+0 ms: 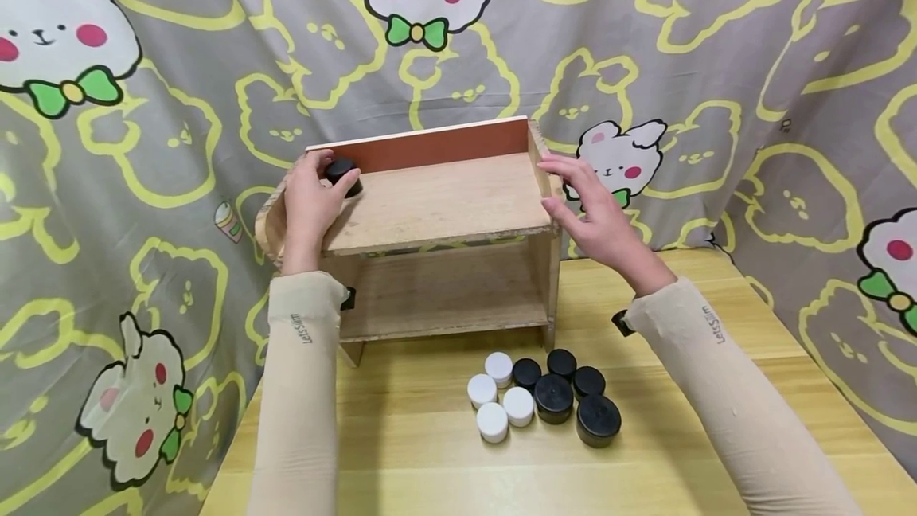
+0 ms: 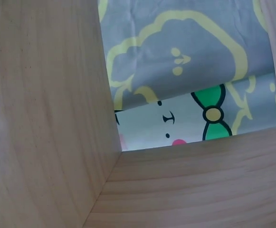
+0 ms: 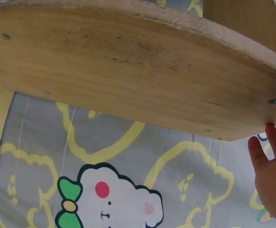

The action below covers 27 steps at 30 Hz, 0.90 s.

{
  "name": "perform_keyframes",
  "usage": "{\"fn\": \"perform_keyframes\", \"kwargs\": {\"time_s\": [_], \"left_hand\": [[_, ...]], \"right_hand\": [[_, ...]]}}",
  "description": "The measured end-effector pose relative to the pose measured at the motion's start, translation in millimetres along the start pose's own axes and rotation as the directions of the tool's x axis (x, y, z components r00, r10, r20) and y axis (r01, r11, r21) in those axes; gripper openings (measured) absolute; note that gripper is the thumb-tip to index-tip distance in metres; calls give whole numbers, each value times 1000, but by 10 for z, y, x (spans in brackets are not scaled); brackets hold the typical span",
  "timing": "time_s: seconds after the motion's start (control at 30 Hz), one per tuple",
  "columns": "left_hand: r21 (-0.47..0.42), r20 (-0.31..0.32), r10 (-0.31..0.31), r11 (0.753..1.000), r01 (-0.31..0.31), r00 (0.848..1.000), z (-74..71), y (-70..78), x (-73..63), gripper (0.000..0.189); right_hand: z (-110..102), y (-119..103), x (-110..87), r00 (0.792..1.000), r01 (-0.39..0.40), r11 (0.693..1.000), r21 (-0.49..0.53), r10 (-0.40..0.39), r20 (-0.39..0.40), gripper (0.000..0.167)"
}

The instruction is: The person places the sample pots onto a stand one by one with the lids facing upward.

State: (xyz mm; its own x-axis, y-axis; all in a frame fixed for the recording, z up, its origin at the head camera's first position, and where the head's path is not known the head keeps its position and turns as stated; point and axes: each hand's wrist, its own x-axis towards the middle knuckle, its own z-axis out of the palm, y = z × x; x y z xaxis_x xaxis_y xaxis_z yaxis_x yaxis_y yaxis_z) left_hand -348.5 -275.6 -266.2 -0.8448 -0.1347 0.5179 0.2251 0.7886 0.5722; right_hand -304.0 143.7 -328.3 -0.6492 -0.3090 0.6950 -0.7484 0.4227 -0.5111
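Note:
A small wooden two-tier shelf [image 1: 444, 193] stands on the table, with a reddish-brown strip inside its back rail. At the left end of its upper board, my left hand [image 1: 315, 205] holds a small black round jar [image 1: 341, 169] between thumb and fingers. My right hand [image 1: 598, 217] is at the shelf's right side panel [image 1: 546, 162], its fingers extended and spread. From the right wrist, those fingertips [image 3: 271, 130] touch the lower edge of the panel's outer face [image 3: 128, 66]. The left wrist view shows bare wood boards [image 2: 47, 114] and hides the left hand and jar.
Several white round jars [image 1: 492, 422] and several black ones [image 1: 554, 398], in two sizes, are grouped on the wooden table [image 1: 401, 452] before the shelf. A grey curtain [image 1: 215, 150] printed with white cartoon animals hangs behind and on both sides.

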Motion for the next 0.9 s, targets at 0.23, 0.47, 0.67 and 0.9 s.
{"fn": "perform_keyframes", "kwargs": {"time_s": [0.23, 0.47, 0.67, 0.9], "left_hand": [[21, -155, 106, 994, -104, 982, -47, 79, -63, 58], [25, -246, 356, 932, -361, 902, 11, 459, -344, 54], [66, -271, 526, 846, -529, 806, 279, 621, -762, 53], [-14, -200, 697, 700, -714, 688, 708, 760, -1357, 56]], "right_hand": [[27, 14, 4, 1000, 8, 1000, 4, -8, 3, 46], [-23, 5, 27, 1000, 2, 1000, -7, -2, -13, 46], [-19, 11, 37, 1000, 3, 1000, -5, -3, -10, 46], [-3, 7, 10, 1000, -7, 1000, -20, 6, -7, 46]]}}
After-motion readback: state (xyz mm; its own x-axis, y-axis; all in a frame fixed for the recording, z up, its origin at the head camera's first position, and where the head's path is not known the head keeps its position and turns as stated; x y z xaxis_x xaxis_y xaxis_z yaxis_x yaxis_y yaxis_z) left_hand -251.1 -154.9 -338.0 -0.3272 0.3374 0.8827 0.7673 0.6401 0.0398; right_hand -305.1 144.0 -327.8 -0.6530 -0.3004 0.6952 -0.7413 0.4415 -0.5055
